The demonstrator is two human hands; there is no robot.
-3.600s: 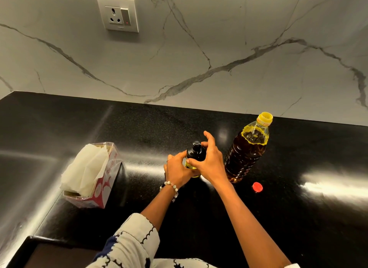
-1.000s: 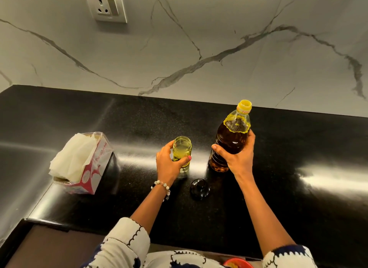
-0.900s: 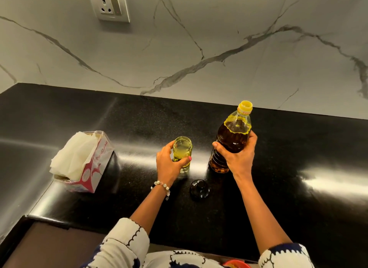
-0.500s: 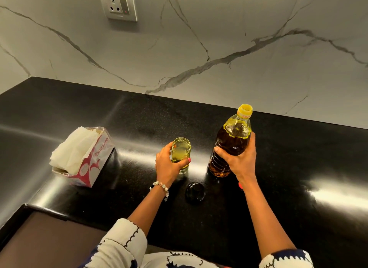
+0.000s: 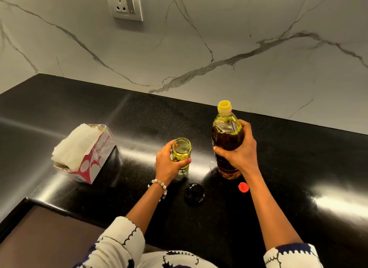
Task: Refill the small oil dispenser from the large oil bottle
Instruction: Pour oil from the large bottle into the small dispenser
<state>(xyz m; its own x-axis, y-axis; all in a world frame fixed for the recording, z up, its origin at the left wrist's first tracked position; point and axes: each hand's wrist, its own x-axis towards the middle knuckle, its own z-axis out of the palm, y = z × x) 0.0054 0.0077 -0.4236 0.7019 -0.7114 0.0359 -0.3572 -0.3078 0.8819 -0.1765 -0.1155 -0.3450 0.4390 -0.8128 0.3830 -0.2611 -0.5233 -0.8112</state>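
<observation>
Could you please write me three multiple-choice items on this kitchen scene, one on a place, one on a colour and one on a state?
1. Where does the black lid lie?
A. on the small dispenser
B. on the counter, nearer the person than the small dispenser
C. on the tissue box

2. What colour is the loose bottle cap?
A. red
B. blue
C. white

3. In what state is the large oil bottle?
A. capped and lying flat
B. uncapped, held by the right hand
C. uncapped, standing untouched

Answers: 1 B, the small dispenser is open-mouthed in the left hand; 2 A, it shows red on the black counter; 3 B, the right hand grips its body.
</observation>
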